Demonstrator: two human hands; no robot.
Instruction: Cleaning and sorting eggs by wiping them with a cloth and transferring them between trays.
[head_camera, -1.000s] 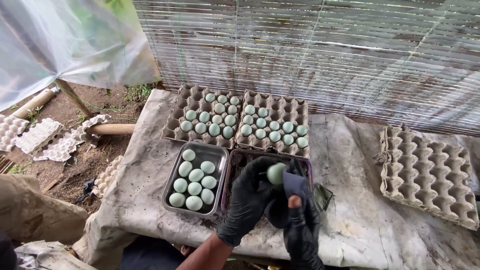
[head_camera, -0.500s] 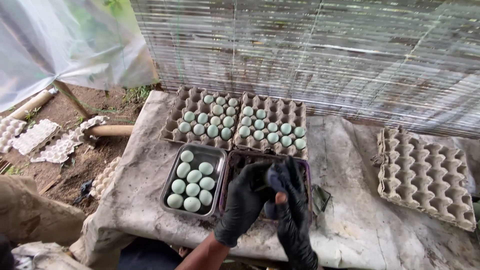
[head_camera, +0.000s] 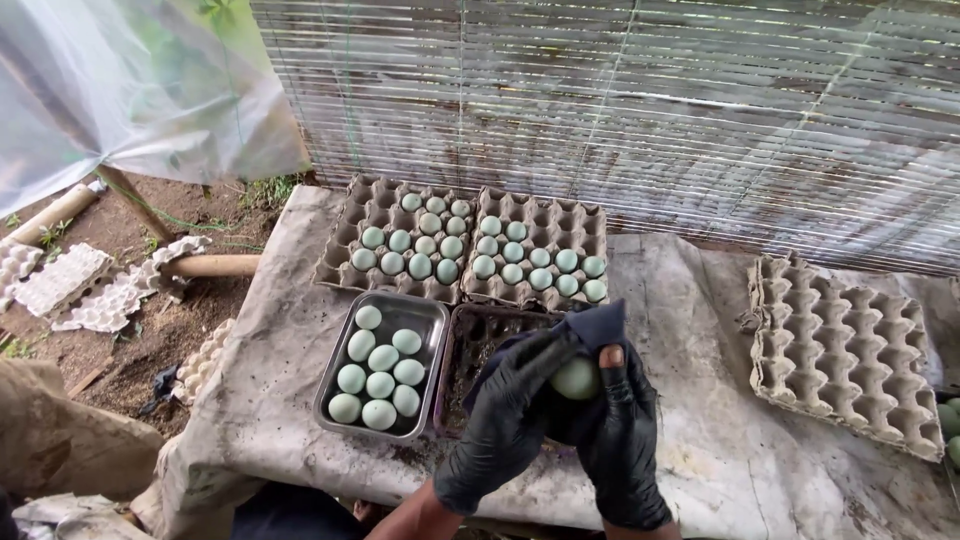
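Pale blue-green egg (head_camera: 576, 379), a second earlier bare atop the fingers, was now half-wrapped in dark blue cloth (head_camera: 598, 325), gripped by both black-gloved hands, left hand (head_camera: 508, 420) and right hand (head_camera: 622, 440), over the cloth-covered counter (head_camera: 690, 300), wiping evidently underway.

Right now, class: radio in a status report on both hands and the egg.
Left hand and right hand, black-gloved, both on dark cloth. Pale green egg wrapped between them. Metal tray close left, untouched.
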